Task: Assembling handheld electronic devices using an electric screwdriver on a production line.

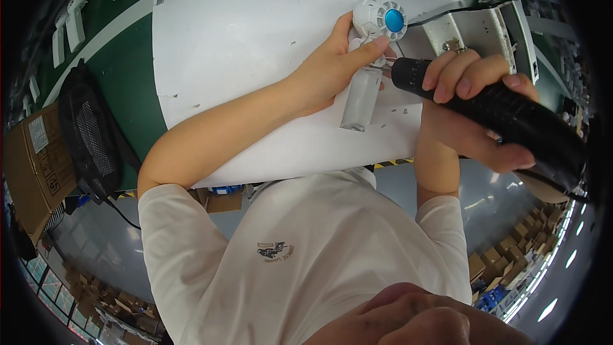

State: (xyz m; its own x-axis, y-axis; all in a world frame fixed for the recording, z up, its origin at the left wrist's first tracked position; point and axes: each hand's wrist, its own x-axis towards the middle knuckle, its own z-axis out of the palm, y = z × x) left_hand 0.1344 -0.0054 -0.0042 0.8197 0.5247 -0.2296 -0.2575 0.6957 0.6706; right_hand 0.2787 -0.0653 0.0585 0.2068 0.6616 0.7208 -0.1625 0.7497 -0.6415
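My left hand (338, 64) is closed around the neck of a small white handheld fan (372, 16), thumb across its front. The fan's round slotted head has a blue disc in its centre, and its pale handle (361, 99) points down toward me. In my right hand (469, 89) is a thick black electric screwdriver (549, 124), gripped around its body. The screwdriver's front end points left at the joint between the fan's head and handle. My left fingers partly hide that joint, so I cannot tell whether the bit touches a screw.
A white sheet (236, 45) covers the green worktable. On the right stands a metal bracket (479, 32) with a black strip-like tool (476, 4) above it. More white fans (75, 19) lie at the left, near a black mesh bag (92, 134) and a cardboard box (41, 166).
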